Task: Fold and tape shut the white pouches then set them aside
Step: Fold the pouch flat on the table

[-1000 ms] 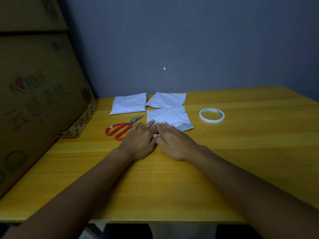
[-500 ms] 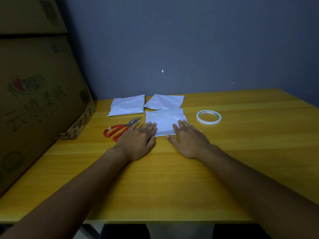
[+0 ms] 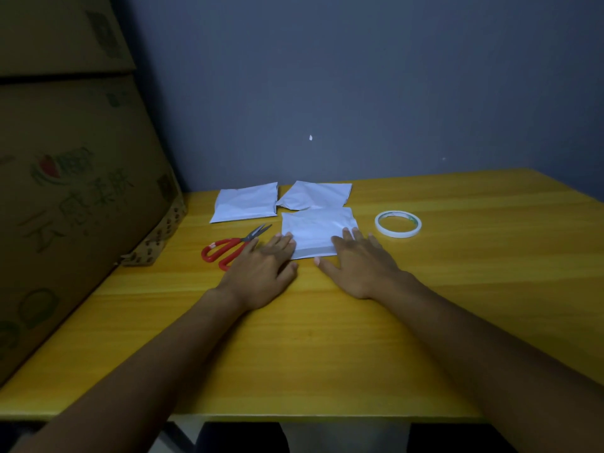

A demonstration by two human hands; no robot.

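A white pouch lies flat on the yellow table, its near edge folded over in a narrow strip. My left hand lies flat with straight fingers pressing the pouch's left near corner. My right hand lies flat with spread fingers pressing its right near corner. Two more white pouches sit behind it, one at the left and one at the middle. A roll of white tape lies right of the pouch. Red-handled scissors lie to its left, partly under my left hand.
Large cardboard boxes stand stacked along the table's left side. A dark grey wall closes off the back. The table's near edge runs below my forearms.
My hands have slid apart from the middle of the pouch's folded edge out to its two near corners. The grey flap that stuck out at the right now lies folded flat.
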